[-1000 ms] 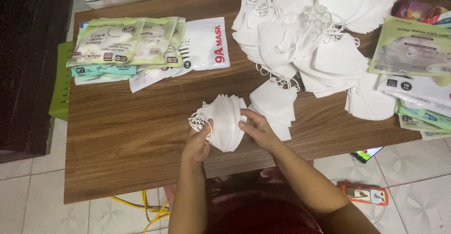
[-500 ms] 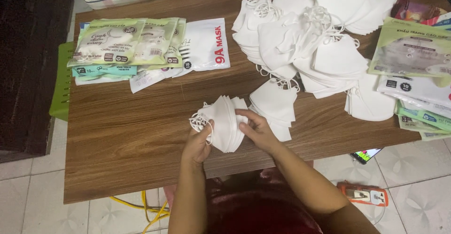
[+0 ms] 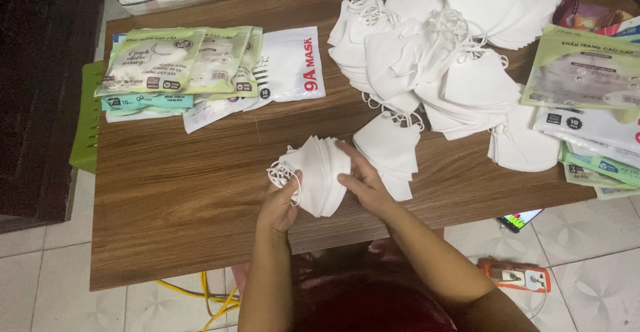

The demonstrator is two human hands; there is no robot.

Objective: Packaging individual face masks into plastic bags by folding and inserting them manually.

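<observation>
head view: compared with a second ago, little has shifted. the stack of white masks (image 3: 320,175) stays gripped over the wooden table (image 3: 173,192), just in front of the big loose mask pile (image 3: 433,59). the left hand (image 3: 280,202) clasps the stack's ear-loop side and the right hand (image 3: 363,185) presses its folded edge, fingers slightly higher now, squaring the bundle. packaged masks (image 3: 180,65) lie far left of the pile.

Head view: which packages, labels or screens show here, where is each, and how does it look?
Green pouches: table's far left, flat, overlapping, pale green and white.
White pouch: beside them, flat rectangle with red lettering.
Pouch stack: right edge, green and white, fanned.
Phone screen: floor below the table's right edge, lit, mostly hidden.
</observation>
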